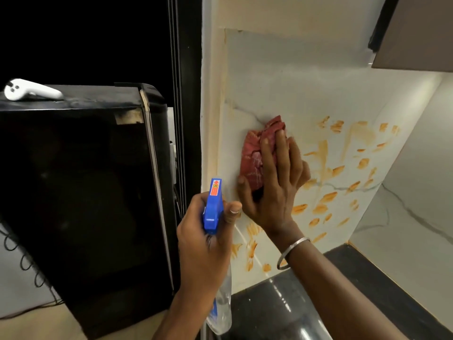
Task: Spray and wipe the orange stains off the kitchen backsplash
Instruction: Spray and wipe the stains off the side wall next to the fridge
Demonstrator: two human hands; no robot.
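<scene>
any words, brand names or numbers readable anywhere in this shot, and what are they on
No word or number can be read anywhere.
Red sticker on the spray bottle head: small graphic only, print too small to read.
Blue label lower on the bottle: blurred, unreadable.
White controller: no lettering shows.

black fridge (81,192) crowding left, overhead cabinet (416,33) upper right, backsplash (282,77) between open

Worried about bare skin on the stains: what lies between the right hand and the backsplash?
A crumpled red cloth; the right hand presses it against the backsplash, as the head view shows.
</scene>
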